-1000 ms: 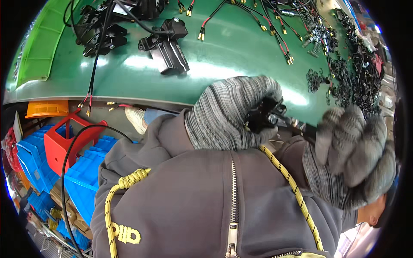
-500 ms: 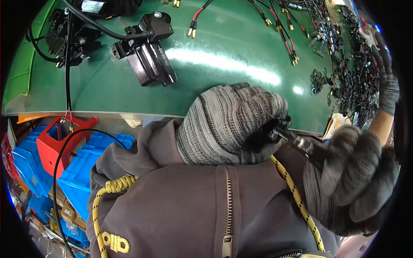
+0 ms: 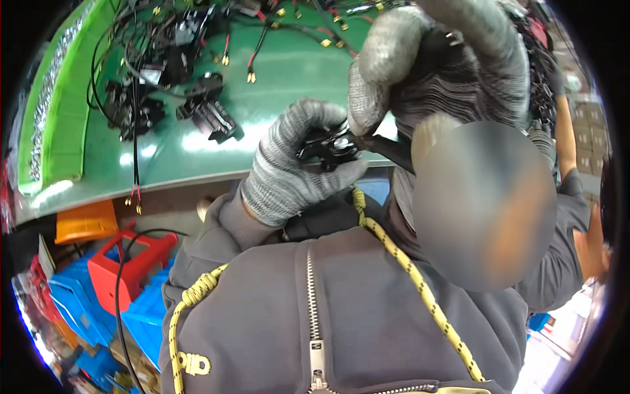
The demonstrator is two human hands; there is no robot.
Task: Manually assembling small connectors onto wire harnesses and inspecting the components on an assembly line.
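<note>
My left hand, in a grey striped knit glove, grips a small black part with shiny metal bits just above the table's near edge. My right hand, in a matching glove, is raised close to the camera with its fingers curled. One of its fingertips meets the right side of the black part. A dark bar-like piece runs from that part toward the right, and a blurred oval hides its far end. Whatever the right fingers hold cannot be made out; a tiny shiny bit shows by the palm.
On the green table lie a black blocky assembly, more black assemblies and red-black wires with brass-coloured ends. A green tray holds small metal pieces. Below left are a red stool and blue crates. Another person's arm shows at right.
The view has shifted, bringing in the green tray. My right hand has risen from low right to above the table edge. The left hand has turned, exposing the black part in it.
</note>
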